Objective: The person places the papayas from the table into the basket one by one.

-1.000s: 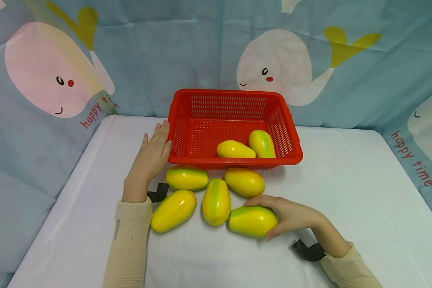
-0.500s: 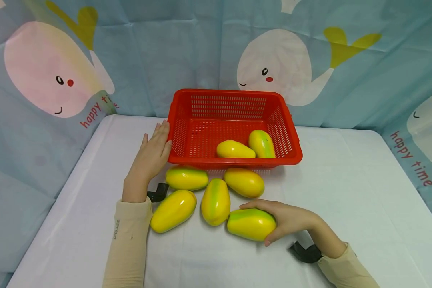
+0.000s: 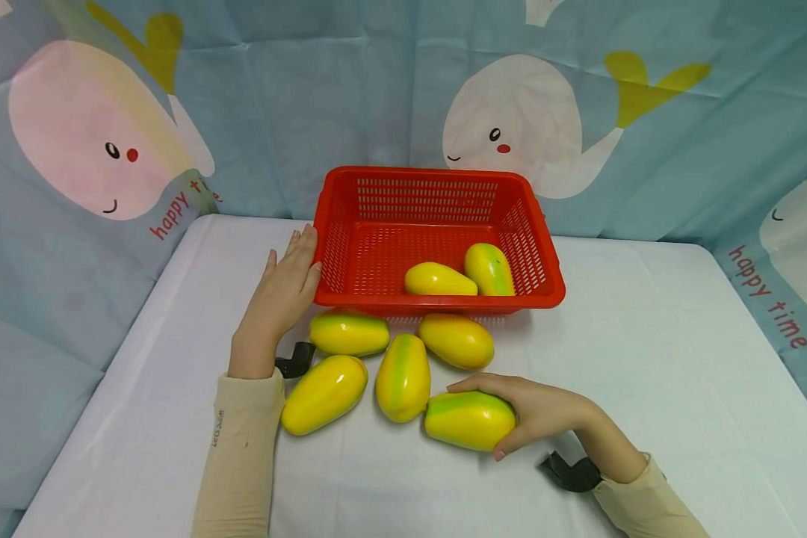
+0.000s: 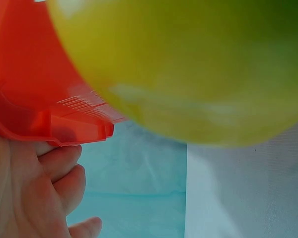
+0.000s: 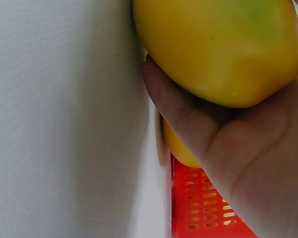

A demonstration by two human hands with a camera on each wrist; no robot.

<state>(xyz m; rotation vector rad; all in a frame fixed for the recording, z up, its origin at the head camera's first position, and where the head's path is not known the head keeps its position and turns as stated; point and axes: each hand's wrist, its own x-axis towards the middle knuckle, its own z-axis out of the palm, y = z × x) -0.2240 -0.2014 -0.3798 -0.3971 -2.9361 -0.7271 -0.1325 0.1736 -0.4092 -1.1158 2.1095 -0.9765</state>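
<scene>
My right hand (image 3: 538, 409) grips a glossy yellow-green papaya (image 3: 469, 421) at the front right, thumb on its near side and fingers over its far side. In the right wrist view the thumb (image 5: 179, 106) lies along this papaya (image 5: 223, 49), close to the cloth. My left hand (image 3: 279, 288) rests with extended fingers against the left side of a red plastic basket (image 3: 440, 302). The left wrist view shows those fingers (image 4: 59, 163) right under the basket's rim (image 4: 49, 136). Two papayas lie in the basket, one on its side (image 3: 440, 279), the other (image 3: 489, 269) at the right.
Between the arms, more papayas lie on the white cloth: a green-topped one (image 3: 350, 333) and an orange-yellow one (image 3: 456, 341) by the basket's front, a striped one (image 3: 403, 378) in the middle, and one (image 3: 325, 394) beside the left forearm. A blue whale-print curtain (image 3: 350, 97) hangs behind.
My right hand and the papaya it holds have shifted slightly left and toward the front, mostly in the first half second. The left hand and basket stay put.
</scene>
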